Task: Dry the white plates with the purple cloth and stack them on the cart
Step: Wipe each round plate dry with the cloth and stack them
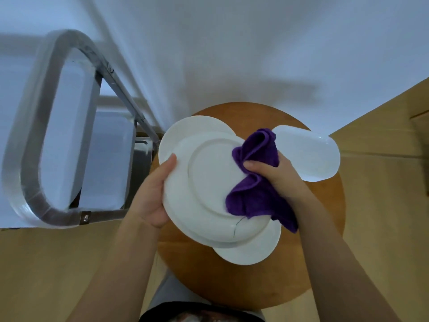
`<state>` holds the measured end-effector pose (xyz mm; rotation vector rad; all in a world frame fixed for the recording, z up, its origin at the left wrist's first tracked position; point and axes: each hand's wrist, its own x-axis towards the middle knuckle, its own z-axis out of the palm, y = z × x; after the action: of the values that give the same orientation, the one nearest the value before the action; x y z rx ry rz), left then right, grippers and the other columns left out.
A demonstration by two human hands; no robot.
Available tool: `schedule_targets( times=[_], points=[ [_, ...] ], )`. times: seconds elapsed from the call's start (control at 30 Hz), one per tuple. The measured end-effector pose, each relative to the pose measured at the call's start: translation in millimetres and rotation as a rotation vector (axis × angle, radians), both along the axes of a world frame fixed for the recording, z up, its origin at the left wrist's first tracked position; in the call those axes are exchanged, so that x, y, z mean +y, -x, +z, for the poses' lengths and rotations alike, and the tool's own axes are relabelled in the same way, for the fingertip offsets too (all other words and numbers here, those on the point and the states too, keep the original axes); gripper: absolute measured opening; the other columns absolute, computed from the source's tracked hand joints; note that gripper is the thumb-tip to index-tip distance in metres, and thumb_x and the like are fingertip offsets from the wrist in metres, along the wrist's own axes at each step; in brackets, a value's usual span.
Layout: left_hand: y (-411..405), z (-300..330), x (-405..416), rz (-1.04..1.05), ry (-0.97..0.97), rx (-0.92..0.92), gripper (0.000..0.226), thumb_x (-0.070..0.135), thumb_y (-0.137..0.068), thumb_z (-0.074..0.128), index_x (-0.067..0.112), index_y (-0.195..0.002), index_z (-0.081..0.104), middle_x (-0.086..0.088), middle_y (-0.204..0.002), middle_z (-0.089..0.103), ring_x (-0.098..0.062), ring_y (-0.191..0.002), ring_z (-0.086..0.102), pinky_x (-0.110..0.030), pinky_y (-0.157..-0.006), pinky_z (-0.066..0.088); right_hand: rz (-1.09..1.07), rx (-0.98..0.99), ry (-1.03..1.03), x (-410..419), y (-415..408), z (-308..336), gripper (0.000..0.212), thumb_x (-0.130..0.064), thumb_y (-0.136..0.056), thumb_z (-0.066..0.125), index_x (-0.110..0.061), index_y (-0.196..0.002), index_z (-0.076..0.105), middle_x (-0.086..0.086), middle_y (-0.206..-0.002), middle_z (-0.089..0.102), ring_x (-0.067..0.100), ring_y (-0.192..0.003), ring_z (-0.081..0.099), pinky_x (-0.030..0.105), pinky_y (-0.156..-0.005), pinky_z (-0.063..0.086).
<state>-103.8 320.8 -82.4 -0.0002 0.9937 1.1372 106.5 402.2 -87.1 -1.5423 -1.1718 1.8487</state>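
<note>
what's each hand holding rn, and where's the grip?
Left hand grips the upturned white plate by its left rim, thumb over the edge. Right hand grips the bunched purple cloth around its middle, against the plate's right side.

I see plain white plates (pixel 204 177), one marked by a thin dark crack line, a deep purple cloth (pixel 255 196), a warm brown round tabletop (pixel 325 240), and a silver-grey cart (pixel 58 126).
</note>
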Motion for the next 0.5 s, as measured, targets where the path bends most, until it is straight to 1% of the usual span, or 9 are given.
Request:
schedule_targets(
  times=[0.07,0.1,0.17,0.23,0.3,0.33,0.37,0.43,0.5],
  points=[
    [-6,-4,-2,0.006,-0.064,-0.047,0.098,0.039,-0.051,0.090,0.019,-0.137,0.048,-0.015,-0.125,0.061,-0.033,-0.105,0.065,-0.043,-0.073,0.057,-0.122,-0.044,-0.028,-10,4,-3,0.040,-0.030,-0.070,0.079,-0.028,-0.105,0.060,-0.001,-0.098,0.070,0.020,-0.091,0.067,0.033,-0.076,0.055],
    [-12,-1,-1,0.014,-0.095,-0.059,0.094,0.040,-0.056,0.087,0.019,-0.138,0.046,-0.015,-0.127,0.060,-0.033,-0.108,0.064,-0.043,-0.074,0.056,-0.199,-0.031,-0.024,-18,6,-7,0.040,-0.033,-0.071,0.078,-0.028,-0.106,0.059,-0.001,-0.099,0.070,0.021,-0.092,0.067,0.035,-0.077,0.056],
    [-28,6,4,0.110,-0.097,-0.052,0.080,0.041,-0.067,0.077,0.020,-0.138,0.045,-0.013,-0.128,0.060,-0.033,-0.111,0.062,-0.045,-0.077,0.057,-0.382,0.009,-0.011,-39,20,-13,0.038,-0.034,-0.077,0.073,-0.027,-0.111,0.057,-0.003,-0.099,0.069,0.017,-0.091,0.067,0.032,-0.078,0.055],
    [-49,12,8,0.201,-0.014,0.023,0.054,0.038,-0.075,0.063,0.024,-0.126,0.053,-0.011,-0.122,0.064,-0.032,-0.109,0.062,-0.048,-0.083,0.056,-0.546,0.009,0.042,-57,40,-18,0.035,-0.035,-0.084,0.066,-0.029,-0.116,0.054,-0.005,-0.100,0.068,0.013,-0.091,0.066,0.029,-0.081,0.050],
    [-63,15,12,0.196,0.054,0.142,0.023,0.036,-0.084,0.057,0.029,-0.106,0.055,-0.007,-0.112,0.065,-0.029,-0.105,0.062,-0.049,-0.087,0.053,-0.658,0.058,0.132,-66,55,-18,0.036,-0.040,-0.087,0.060,-0.028,-0.120,0.051,-0.003,-0.102,0.066,0.016,-0.094,0.064,0.031,-0.082,0.050],
    [-65,17,12,0.174,0.069,0.194,0.016,0.036,-0.086,0.055,0.031,-0.101,0.054,-0.006,-0.112,0.064,-0.029,-0.104,0.061,-0.049,-0.089,0.052,-0.671,0.080,0.158,-68,57,-16,0.036,-0.041,-0.089,0.057,-0.028,-0.121,0.050,-0.002,-0.103,0.065,0.016,-0.094,0.063,0.030,-0.079,0.051],
    [-63,16,11,0.158,0.079,0.239,0.016,0.037,-0.087,0.055,0.031,-0.102,0.052,-0.006,-0.114,0.063,-0.029,-0.105,0.060,-0.050,-0.090,0.051,-0.643,0.088,0.171,-68,56,-16,0.034,-0.041,-0.090,0.056,-0.028,-0.121,0.049,-0.003,-0.103,0.064,0.015,-0.093,0.062,0.028,-0.075,0.050],
    [-54,18,7,0.121,0.041,0.247,0.030,0.040,-0.082,0.056,0.031,-0.110,0.051,-0.007,-0.119,0.062,-0.029,-0.108,0.061,-0.049,-0.091,0.052,-0.552,0.072,0.202,-65,49,-13,0.030,-0.037,-0.090,0.057,-0.029,-0.118,0.049,-0.004,-0.103,0.064,0.014,-0.095,0.061,0.027,-0.071,0.047],
    [-46,21,2,0.048,-0.066,0.252,0.043,0.040,-0.074,0.058,0.032,-0.116,0.051,-0.004,-0.117,0.065,-0.027,-0.107,0.063,-0.046,-0.086,0.055,-0.519,0.051,0.181,-52,40,-10,0.029,-0.029,-0.089,0.060,-0.028,-0.117,0.053,-0.003,-0.104,0.065,0.018,-0.099,0.062,0.031,-0.076,0.049]
  ],
)
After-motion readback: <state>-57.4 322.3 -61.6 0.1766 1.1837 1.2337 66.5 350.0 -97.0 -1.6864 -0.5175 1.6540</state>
